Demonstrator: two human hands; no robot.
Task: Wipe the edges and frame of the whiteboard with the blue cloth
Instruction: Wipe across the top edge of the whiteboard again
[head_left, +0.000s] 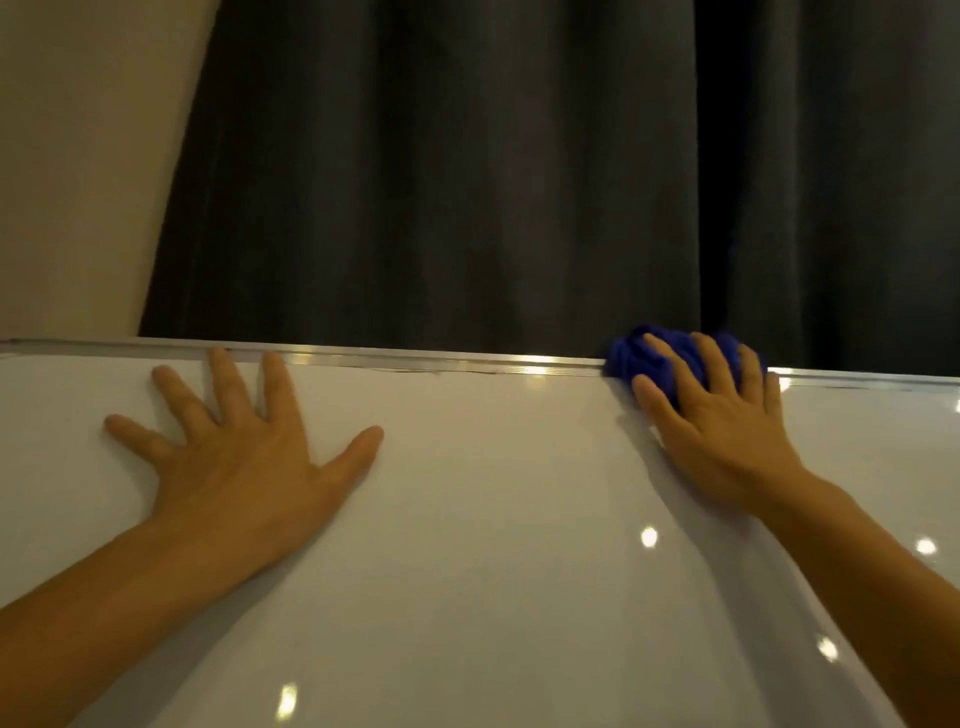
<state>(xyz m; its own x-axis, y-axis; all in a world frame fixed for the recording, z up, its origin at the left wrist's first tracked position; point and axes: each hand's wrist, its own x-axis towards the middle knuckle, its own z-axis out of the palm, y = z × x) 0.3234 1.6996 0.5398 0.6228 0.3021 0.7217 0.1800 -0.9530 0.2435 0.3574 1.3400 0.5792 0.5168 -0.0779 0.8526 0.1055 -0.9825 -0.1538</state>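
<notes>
The whiteboard (493, 493) fills the lower half of the view, its silver metal frame (415, 361) running along the top edge. My right hand (717, 415) presses a bunched blue cloth (631, 353) onto that top frame at the right; my fingers cover most of the cloth. My left hand (244, 447) lies flat on the board's white surface at the left, fingers spread, fingertips touching the frame and holding nothing.
A dark grey curtain (519, 171) hangs right behind the board's top edge. A beige wall (78, 156) shows at the upper left. Ceiling lights reflect as bright spots on the glossy board.
</notes>
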